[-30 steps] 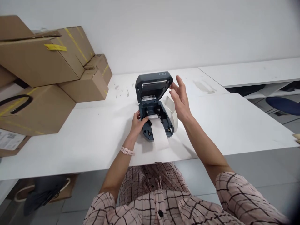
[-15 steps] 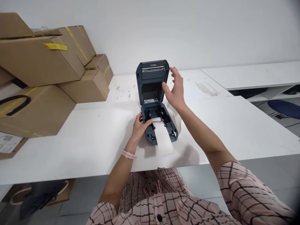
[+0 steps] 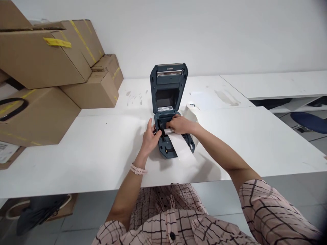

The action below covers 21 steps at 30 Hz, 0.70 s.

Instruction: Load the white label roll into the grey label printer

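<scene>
A dark label printer (image 3: 156, 119) stands on the white table with its lid (image 3: 167, 83) raised. Inside lies a small white label roll (image 3: 168, 131), and its loose strip (image 3: 180, 144) runs forward over the printer's front edge. My left hand (image 3: 150, 137) grips the left wall of the printer, its thumb over the rim near a black roll holder and its other fingers along the outside. My right hand (image 3: 181, 124) reaches in from the right with curled fingers on the roll. Its fingertips are partly hidden inside the housing.
Cardboard boxes (image 3: 41, 58) with yellow tape are stacked at the left. A crumpled white sheet (image 3: 192, 114) lies right behind the printer. Another white table (image 3: 281, 83) adjoins at the right, near a blue seat (image 3: 310, 121). The table's front edge runs close to my body.
My right hand has come down from beside the raised lid into the printer, onto the label roll. The loose strip has swung to the right. My left hand stays at the left wall.
</scene>
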Each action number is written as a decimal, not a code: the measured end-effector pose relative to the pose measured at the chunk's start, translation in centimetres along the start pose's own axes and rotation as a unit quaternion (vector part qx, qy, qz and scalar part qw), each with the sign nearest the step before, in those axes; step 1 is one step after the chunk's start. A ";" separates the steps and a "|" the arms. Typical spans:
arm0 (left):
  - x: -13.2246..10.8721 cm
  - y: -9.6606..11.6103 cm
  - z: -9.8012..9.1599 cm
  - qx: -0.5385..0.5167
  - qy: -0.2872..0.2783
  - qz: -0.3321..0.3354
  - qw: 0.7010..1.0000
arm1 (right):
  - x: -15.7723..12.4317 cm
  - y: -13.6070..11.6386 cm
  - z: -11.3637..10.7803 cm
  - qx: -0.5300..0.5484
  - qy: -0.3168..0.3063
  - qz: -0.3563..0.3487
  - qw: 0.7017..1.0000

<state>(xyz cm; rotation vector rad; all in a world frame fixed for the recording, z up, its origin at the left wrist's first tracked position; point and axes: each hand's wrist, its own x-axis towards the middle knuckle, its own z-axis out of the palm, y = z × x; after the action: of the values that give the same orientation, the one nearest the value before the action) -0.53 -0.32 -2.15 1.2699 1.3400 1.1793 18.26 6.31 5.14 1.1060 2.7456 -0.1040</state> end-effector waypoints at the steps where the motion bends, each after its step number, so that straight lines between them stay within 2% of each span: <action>1: 0.0 0.0 0.0 0.007 -0.001 0.001 1.000 | -0.1 0.3 -0.2 0.034 0.001 -0.015 0.999; 7: -0.2 0.3 0.1 -0.001 -0.008 0.003 1.000 | -0.8 2.1 -0.8 0.230 0.012 -0.096 0.968; 13: -0.4 0.6 0.2 -0.006 0.000 0.000 1.000 | -1.1 3.3 -0.7 0.358 -0.031 -0.129 0.924; 17: -0.4 0.5 0.2 -0.012 -0.005 0.002 1.000 | -1.1 3.6 -0.7 0.363 -0.043 -0.167 0.916; 21: -0.3 0.2 0.2 -0.011 -0.007 0.009 1.000 | -2.1 3.3 -1.4 0.344 -0.012 -0.199 0.918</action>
<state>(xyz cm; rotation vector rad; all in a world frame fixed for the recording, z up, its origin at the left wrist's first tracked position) -0.30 -0.59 -1.93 1.2744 1.3051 1.1915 21.86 7.48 6.93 0.6082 2.9312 -1.2008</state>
